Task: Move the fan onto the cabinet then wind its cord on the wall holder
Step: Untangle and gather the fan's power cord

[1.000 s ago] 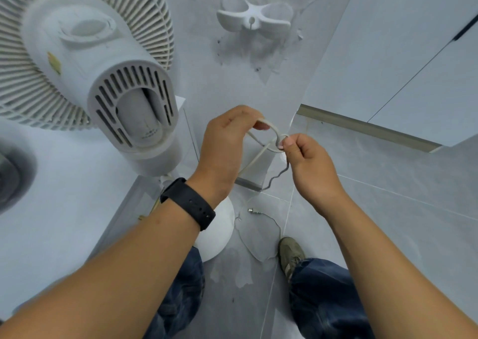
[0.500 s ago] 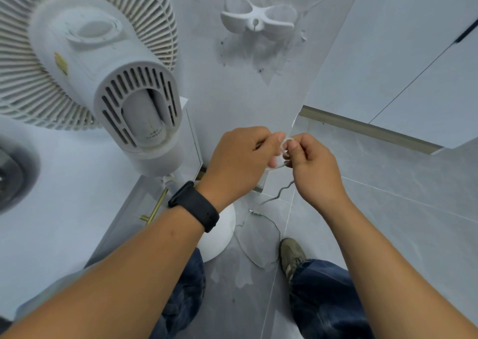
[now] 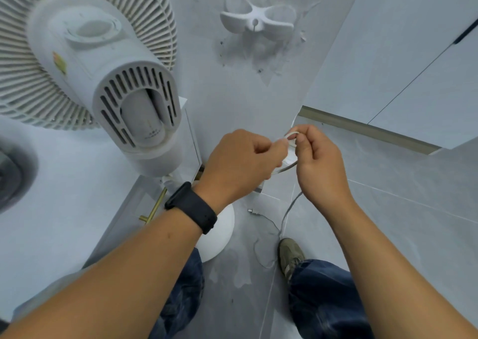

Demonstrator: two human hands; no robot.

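Observation:
The white fan (image 3: 103, 80) stands at upper left, its motor housing facing me and its round base (image 3: 219, 235) showing below near the floor. On the wall above hangs the white two-winged cord holder (image 3: 257, 19), bare of cord. My left hand (image 3: 240, 165) and my right hand (image 3: 318, 162) meet below the holder and both pinch a small loop of the fan's white cord (image 3: 288, 155). The rest of the cord trails down to the floor, where its plug (image 3: 252, 212) lies.
A pale cabinet top (image 3: 51, 209) lies at left with a brass handle (image 3: 155, 209) on its front. A dark round object (image 3: 10, 175) sits at the far left edge. White cupboard doors (image 3: 413, 67) fill the right. My shoe (image 3: 291, 256) is on the grey floor.
My hands have drawn together on the cord and the loop between them has become smaller. The view has shifted slightly.

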